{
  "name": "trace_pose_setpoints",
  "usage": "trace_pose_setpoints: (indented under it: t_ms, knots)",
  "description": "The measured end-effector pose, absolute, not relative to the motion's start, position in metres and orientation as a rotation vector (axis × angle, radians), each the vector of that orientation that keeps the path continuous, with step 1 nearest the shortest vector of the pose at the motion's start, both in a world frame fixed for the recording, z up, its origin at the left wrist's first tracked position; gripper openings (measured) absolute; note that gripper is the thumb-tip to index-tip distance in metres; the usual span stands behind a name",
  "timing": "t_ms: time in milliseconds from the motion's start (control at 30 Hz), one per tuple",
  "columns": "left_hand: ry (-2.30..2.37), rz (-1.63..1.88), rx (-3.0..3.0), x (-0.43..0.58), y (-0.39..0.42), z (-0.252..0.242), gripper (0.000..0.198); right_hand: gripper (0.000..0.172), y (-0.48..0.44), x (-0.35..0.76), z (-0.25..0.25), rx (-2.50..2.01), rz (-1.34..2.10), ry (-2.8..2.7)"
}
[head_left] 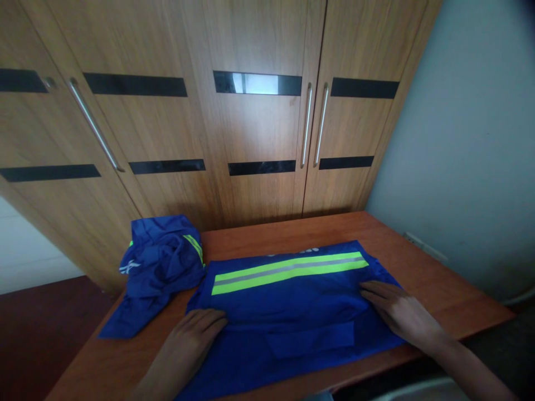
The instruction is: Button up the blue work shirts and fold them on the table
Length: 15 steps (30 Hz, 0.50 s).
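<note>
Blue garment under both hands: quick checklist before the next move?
1. Left hand on the garment: ok, at its left side.
2. Right hand on the garment: ok, at its right side.
3. Stripe face up across the far part: ok.
4. Fabric smooth: not ok, creases show between the hands.
5. Fingers pinching fabric: cannot tell.
6. Crumpled bundle apart from the garment: cannot tell, edges very close.

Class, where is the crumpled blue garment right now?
In the head view, the crumpled blue garment lies on the left side of the table, in front of the wardrobe and next to the spread-out blue garment.
</note>
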<state>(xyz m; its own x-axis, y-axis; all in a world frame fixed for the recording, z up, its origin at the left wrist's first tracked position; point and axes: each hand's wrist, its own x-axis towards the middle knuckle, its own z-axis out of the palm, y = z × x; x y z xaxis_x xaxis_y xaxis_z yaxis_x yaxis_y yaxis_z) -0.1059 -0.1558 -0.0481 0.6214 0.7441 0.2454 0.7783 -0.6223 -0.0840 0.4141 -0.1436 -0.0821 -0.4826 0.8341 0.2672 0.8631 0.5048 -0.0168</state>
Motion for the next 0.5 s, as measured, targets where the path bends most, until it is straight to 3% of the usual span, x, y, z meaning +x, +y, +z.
trace_pose_setpoints:
  t_ms: [233, 367, 500]
  knots:
    - [-1.311, -0.176, -2.687, -0.076, -0.156, -0.042, 0.031, 0.055, -0.162, 0.37, -0.088, -1.279, -0.278, -2.609]
    - [-1.245, -0.074, -2.741, -0.045, -0.155, -0.036, 0.035, 0.047, -0.157, 0.356, -0.086, -1.284, -0.34, -2.568]
    - [-1.286, 0.003, -2.778, -0.027, -0.155, -0.028, 0.027, 0.04, -0.154, 0.353, -0.068, -1.309, -0.257, -2.571]
